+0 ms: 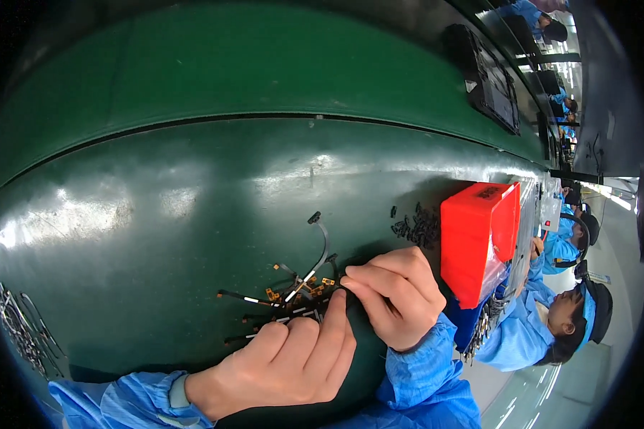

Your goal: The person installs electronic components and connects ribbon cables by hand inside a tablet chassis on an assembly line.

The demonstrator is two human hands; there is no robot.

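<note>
Two blue-sleeved hands meet over a green surface (193, 186): the left hand (293, 361) lies knuckles-up, its forefinger stretched onto a cluster of thin black flex cables (293, 293) with gold and white ends, while the right hand (397, 293) curls its grip, fingertips pinching one cable's end. The cables lie fanned just left of the hands, one curving upward, with a red box (472, 236) standing to the right.

Your left hand (293, 361) lies fingers down on the green tabletop (193, 214), its fingertips on a cluster of thin black flex strips (293, 297) (some with orange ends). Your right hand (397, 293) pinches one strip just beside it. A red box (476, 239) stands near your right wrist.
</note>
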